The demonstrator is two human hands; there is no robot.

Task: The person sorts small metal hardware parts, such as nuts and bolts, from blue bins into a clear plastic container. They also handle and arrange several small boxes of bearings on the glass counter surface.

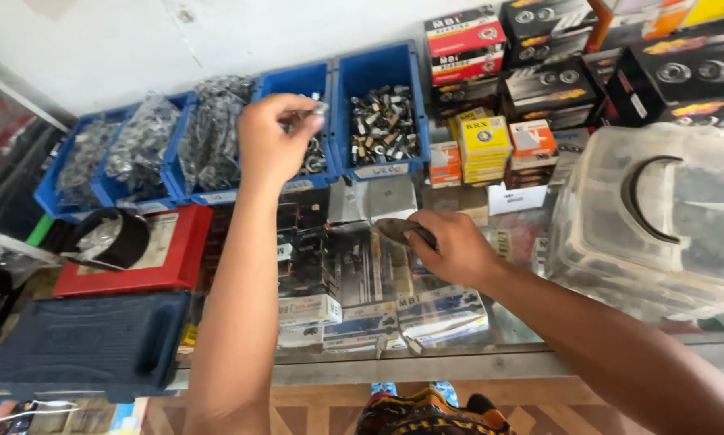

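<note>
My left hand [271,141] reaches over a blue bin [296,82] of small metal parts, its fingers pinched on a small metal part [317,109] above the bin. My right hand [450,246] rests on the glass counter [362,266] and grips a flat, dark, worn metal piece [396,229] that sticks out to the left of the fingers. A second blue bin [374,64] with bolts and nuts stands just right of my left hand.
More blue bins [72,201] with bagged hardware line the back left. A red case [140,278] with a black ring, a dark blue case [88,342], stacked bearing boxes [483,145] and a clear plastic container [660,217] surround the counter.
</note>
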